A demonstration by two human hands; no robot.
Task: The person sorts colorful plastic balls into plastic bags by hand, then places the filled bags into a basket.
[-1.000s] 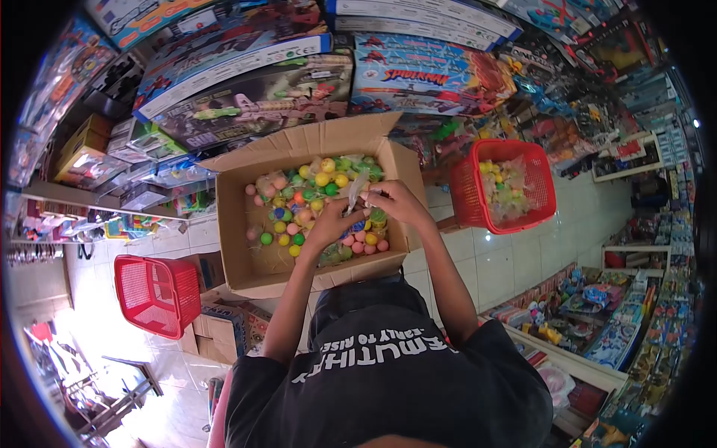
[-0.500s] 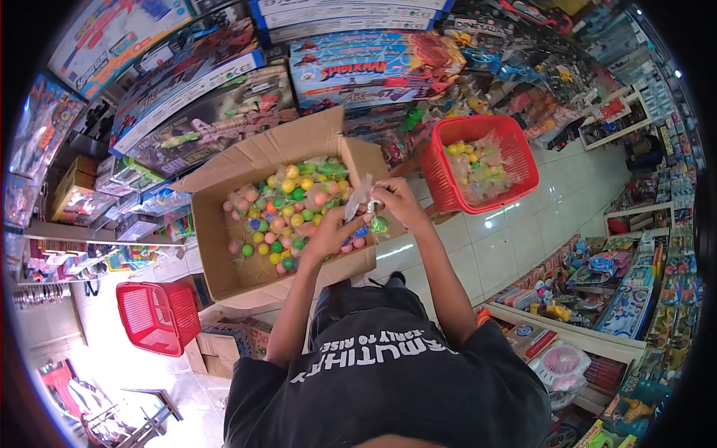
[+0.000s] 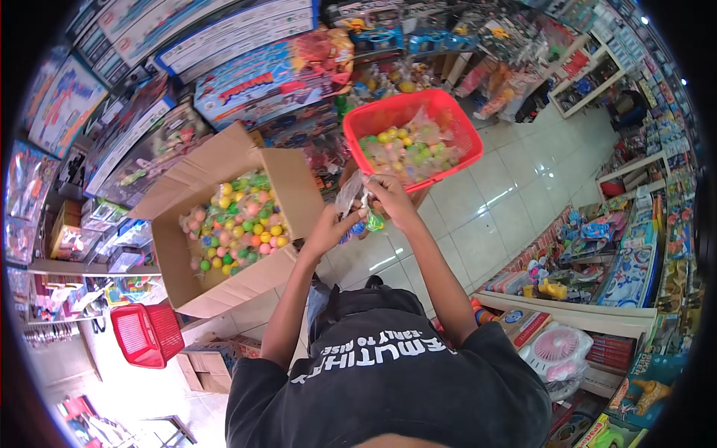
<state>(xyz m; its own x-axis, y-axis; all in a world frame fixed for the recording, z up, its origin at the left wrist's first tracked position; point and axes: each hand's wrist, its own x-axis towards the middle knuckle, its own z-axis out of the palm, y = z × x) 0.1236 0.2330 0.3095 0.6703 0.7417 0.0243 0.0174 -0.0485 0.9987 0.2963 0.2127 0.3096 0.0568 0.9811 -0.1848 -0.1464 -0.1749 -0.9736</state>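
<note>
My left hand (image 3: 329, 229) and my right hand (image 3: 390, 201) meet in front of me, each with its fingers closed on a clear plastic bag (image 3: 349, 196). Green and blue contents (image 3: 375, 222) show just below the fingers; their exact shape is hard to make out. Left of my hands stands an open cardboard box (image 3: 224, 287) holding many small coloured balls (image 3: 237, 224), some in clear bags. Just beyond my right hand is a red plastic basket (image 3: 467, 153) with bagged yellow and green balls (image 3: 396, 142) inside.
A second red basket (image 3: 146, 336) sits at the lower left, beside a smaller cardboard box (image 3: 205, 367). Toy boxes (image 3: 261, 78) are stacked along the far side. Shelves on the right hold packaged goods and a pink fan (image 3: 559, 346). Tiled floor (image 3: 515, 179) runs between.
My view and both hands have turned rightward, from over the cardboard box's edge to beside the red basket. The bag stays in both hands.
</note>
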